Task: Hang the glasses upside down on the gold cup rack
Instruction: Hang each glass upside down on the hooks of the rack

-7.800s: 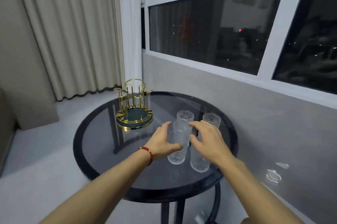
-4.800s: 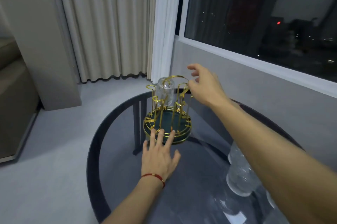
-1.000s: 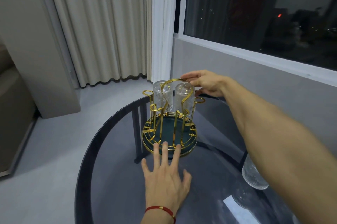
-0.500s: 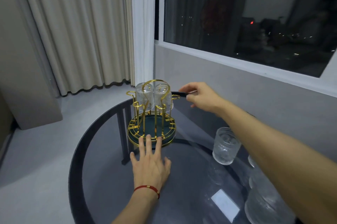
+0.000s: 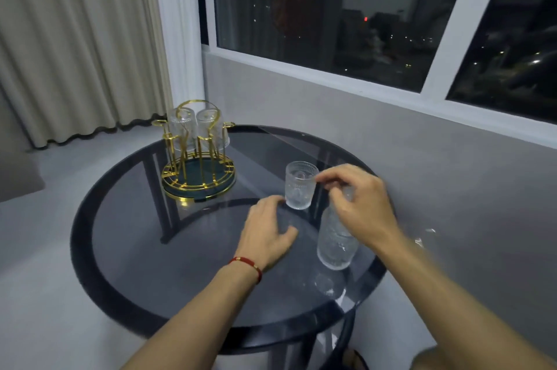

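Two glasses [image 5: 196, 131] hung upside down on gold rack [image 5: 197, 167], at far left of round dark table [image 5: 99, 273]. Upright glass [image 5: 300, 185] standing on table right of rack, apart from it. Taller glass [image 5: 336, 240] nearer, partly hidden behind right hand [image 5: 358, 204]. Right grip: fingers curled loosely, fingertips at upright glass rim; closed on it or not, cannot tell. Left hand [image 5: 266, 234]: grip apart, empty, fingertips near that glass's base. Red cord on left wrist.

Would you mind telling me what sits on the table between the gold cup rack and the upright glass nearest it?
Nothing: in the head view only bare dark tabletop separates the gold cup rack from the upright glass.
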The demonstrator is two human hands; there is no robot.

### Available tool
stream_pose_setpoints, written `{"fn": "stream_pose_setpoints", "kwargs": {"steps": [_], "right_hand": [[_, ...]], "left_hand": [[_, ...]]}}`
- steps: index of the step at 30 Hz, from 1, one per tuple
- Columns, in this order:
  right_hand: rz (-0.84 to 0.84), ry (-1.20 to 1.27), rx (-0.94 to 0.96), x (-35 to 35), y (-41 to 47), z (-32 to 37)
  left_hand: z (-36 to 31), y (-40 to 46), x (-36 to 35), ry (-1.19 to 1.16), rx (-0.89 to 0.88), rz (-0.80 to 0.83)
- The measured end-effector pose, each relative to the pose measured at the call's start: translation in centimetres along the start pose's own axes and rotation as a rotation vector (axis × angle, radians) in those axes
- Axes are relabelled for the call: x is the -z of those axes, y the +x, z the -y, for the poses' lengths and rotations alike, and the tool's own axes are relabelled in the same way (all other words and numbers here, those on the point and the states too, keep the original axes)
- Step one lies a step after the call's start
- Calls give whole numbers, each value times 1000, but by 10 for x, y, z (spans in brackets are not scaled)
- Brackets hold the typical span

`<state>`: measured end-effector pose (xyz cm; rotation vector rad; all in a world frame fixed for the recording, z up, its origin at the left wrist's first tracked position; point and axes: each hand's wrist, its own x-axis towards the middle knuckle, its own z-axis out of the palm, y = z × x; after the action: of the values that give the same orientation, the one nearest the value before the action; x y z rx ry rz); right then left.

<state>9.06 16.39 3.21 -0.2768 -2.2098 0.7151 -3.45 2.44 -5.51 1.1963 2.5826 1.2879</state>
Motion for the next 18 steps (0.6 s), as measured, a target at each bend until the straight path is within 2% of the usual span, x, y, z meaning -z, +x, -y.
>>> {"fn": "stream_pose_setpoints", "kwargs": {"steps": [2,4,6,8,10,15,18], "right_hand": [[-231,44,-275,15,-24,-18],[-326,74,-500,27,-42,-32],[-260,101,-655,34,-51,-39],[-115,145,-750,33,-55,-43],[-18,163,-779,29,-58,-44],[-1,69,-753,23,-60,-38],[29,125,-714,16,-57,-32]], "left_hand": [[-28,-10,-8,-155,-37,108],[-47,-16,-16,-237,-43,177],[-59,-19,-25,-286,-22,196],[-67,-19,-30,-303,-2,192],[-71,-19,-34,-313,6,188],[-69,-14,-36,-276,7,172],[-60,-11,-25,-231,9,104]]}}
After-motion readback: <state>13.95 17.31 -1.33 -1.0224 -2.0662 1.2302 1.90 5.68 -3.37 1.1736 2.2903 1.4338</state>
